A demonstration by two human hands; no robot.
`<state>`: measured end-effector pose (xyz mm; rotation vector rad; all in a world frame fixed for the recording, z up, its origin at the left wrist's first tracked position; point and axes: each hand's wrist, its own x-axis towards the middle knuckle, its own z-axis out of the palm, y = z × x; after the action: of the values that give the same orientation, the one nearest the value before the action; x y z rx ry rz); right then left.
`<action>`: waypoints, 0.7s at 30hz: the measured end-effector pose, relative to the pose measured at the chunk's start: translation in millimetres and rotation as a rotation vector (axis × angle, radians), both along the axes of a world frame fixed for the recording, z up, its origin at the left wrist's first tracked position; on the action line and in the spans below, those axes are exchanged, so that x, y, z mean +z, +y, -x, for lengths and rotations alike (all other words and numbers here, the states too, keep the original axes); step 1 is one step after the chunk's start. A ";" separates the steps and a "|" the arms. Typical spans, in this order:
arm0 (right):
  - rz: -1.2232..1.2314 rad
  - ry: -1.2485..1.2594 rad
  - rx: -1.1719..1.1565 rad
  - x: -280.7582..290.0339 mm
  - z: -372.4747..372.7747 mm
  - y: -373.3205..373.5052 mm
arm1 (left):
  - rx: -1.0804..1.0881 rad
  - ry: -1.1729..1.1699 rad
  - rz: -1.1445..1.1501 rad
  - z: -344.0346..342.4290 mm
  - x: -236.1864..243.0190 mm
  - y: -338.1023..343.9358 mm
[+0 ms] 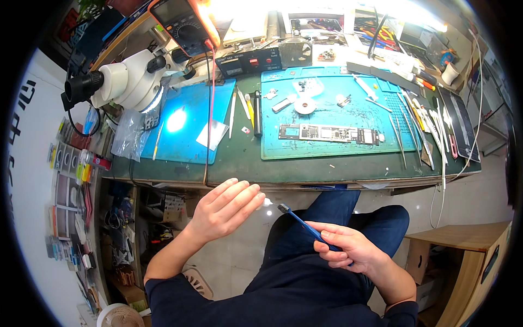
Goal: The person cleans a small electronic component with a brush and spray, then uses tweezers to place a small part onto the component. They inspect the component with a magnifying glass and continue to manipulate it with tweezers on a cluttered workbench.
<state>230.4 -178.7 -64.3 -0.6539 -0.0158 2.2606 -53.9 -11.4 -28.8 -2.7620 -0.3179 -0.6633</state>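
Note:
Over my lap, in front of the bench edge, my right hand [346, 246] grips a blue brush [306, 224] shaped like a toothbrush. Its dark bristled head points up and left toward my other hand. My left hand [227, 210] is closed, back upward, around something mostly hidden. Only a small white tip [267, 202] sticks out past its fingers, close to the bristles; I cannot tell whether they touch. On the blue work mat [327, 151] beyond lies a long, narrow circuit board [329, 133], near a round white spool [305, 106].
A white microscope [128, 82] stands at the left over a second blue mat [188, 144]. Behind are an orange-framed multimeter [180, 27] and a black box device [248, 63]. Tweezers and other hand tools [425, 122] lie at the right. A red cable [212, 109] hangs across the bench.

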 end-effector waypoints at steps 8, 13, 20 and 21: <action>-0.018 -0.002 0.028 -2.6 -2.4 0.9 | 0.011 0.007 0.057 2.2 1.7 0.8; -0.375 -0.493 0.038 17.7 12.4 -2.1 | 0.177 -0.469 0.528 34.4 -19.9 24.9; -1.013 -1.152 -0.126 47.1 7.1 3.2 | 0.622 -0.994 0.702 131.0 -64.8 137.7; -1.013 -1.174 -0.170 50.6 -5.0 -2.7 | 0.651 -0.959 0.781 144.8 -71.0 152.9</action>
<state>235.5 -181.4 -13.6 -1.1769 -1.4635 1.1408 -198.7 141.5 -99.7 -2.3756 -1.8889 -1.8907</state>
